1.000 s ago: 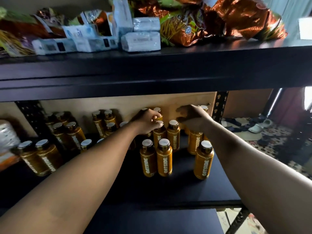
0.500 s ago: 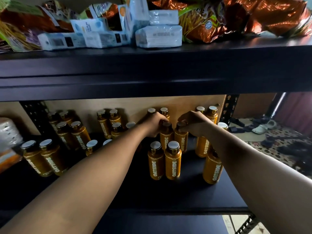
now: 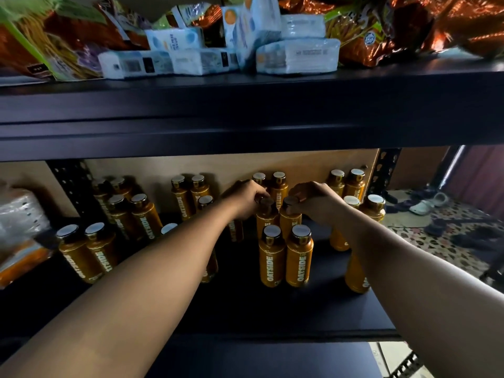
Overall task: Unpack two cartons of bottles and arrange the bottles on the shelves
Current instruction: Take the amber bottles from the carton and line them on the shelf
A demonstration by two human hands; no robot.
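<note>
Several orange bottles with silver caps stand in pairs on the dark lower shelf (image 3: 272, 312). My left hand (image 3: 245, 199) grips the cap of one bottle (image 3: 266, 218) in the middle pair. My right hand (image 3: 316, 201) grips the cap of the bottle (image 3: 289, 221) beside it. In front of them stands another pair (image 3: 285, 257). More pairs stand at the back wall (image 3: 346, 182) and to the left (image 3: 84, 249). My forearms hide parts of several bottles.
The upper shelf (image 3: 245, 105) carries snack bags (image 3: 381, 25) and tissue packs (image 3: 297, 54). A wrapped white pack (image 3: 19, 214) lies at the left of the lower shelf. Perforated black posts (image 3: 384, 170) frame the shelf. Shoes (image 3: 428, 204) lie on the patterned floor at right.
Both hands drew back from the rear row and came down onto the caps of the middle pair of bottles. The camera moved closer and slightly left.
</note>
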